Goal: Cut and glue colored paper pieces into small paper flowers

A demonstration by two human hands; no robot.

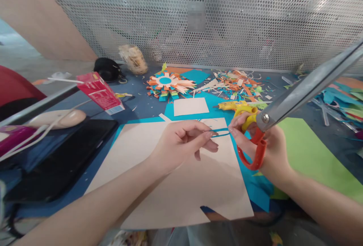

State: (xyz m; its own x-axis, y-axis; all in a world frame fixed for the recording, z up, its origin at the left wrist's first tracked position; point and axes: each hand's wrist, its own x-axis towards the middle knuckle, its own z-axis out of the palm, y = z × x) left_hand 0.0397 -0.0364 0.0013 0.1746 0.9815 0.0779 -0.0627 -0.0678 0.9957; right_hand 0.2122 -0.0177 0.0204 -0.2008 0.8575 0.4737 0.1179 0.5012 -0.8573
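My left hand point(187, 140) pinches thin blue paper strips point(220, 132) between thumb and fingertips, above a large cream sheet of paper point(181, 193). The strips stretch across to the fingertips of my right hand point(272, 155), which touch their other end. Hooked in my right hand are scissors point(300, 94) with red and yellow handles, their long blades closed and pointing up to the right. Just behind that hand lies a yellow glue gun point(232, 105), partly covered. A small cream card point(191, 106) rests on blue paper beyond the large sheet.
At the back sit a layered paper flower point(166, 81) and a heap of paper scraps point(236, 85). Left are a red drink carton point(99, 92), a black tablet-like slab point(65, 159) and cables. Green paper point(314, 159) lies right. A perforated metal panel point(159, 19) closes off the back.
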